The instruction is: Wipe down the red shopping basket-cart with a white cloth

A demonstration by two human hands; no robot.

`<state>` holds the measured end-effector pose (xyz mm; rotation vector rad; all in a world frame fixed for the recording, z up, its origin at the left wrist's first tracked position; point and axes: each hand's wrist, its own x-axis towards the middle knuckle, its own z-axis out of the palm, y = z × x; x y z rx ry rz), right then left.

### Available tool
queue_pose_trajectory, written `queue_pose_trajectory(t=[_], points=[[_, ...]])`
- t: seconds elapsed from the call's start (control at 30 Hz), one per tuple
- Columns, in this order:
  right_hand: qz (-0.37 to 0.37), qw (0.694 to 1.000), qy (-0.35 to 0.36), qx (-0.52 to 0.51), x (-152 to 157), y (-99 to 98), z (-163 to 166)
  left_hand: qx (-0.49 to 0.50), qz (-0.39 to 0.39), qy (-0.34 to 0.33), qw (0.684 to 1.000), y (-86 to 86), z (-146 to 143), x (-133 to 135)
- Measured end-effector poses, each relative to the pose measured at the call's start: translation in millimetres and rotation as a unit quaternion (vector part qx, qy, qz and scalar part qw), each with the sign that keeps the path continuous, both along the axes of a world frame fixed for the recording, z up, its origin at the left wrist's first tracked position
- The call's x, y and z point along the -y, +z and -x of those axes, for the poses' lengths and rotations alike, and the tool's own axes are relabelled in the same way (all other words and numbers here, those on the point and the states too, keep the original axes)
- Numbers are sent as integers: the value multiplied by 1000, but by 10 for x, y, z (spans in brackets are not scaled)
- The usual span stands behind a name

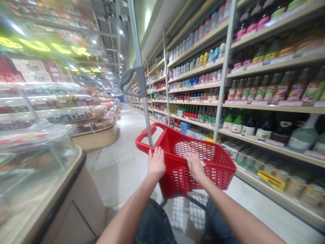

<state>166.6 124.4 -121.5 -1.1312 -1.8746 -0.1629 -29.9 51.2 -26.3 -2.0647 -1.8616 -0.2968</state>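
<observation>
A red plastic shopping cart (175, 174) stands in front of me in the aisle, its basket walls full of holes. A grey pole (138, 37) with a dark grey loop grip rises at its handle end. My left hand (156, 162) holds the basket's near rim by the handle, fingers laid over the edge. Farther right along that rim, my right hand (195, 166) is closed on a crumpled white cloth (202, 162) and presses it to the plastic. Most of the cloth is hidden under the hand. Through the holes I see only floor and shelf; nothing shows inside the basket.
Tall shelves (193, 117) with bottles, cans and jars run along the right, close to the cart. A glass display counter (58, 152) stands at the left, and more food displays (93, 132) lie beyond it. A pale tiled floor (129, 125) stretches ahead.
</observation>
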Motion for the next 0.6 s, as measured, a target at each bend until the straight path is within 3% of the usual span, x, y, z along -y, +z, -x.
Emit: queue_pose_trajectory(t=[0.13,0.4,0.6], points=[[-1,998,-55,-25,-47,-54,-66,6,10,-14,1000,34,-1,27],[1,997,73,-35,-17,299,802,15,-15,-19,1000,28,68,29],[5,999,49,-12,3,170,454,20,-12,-28,999,-39,136,47]])
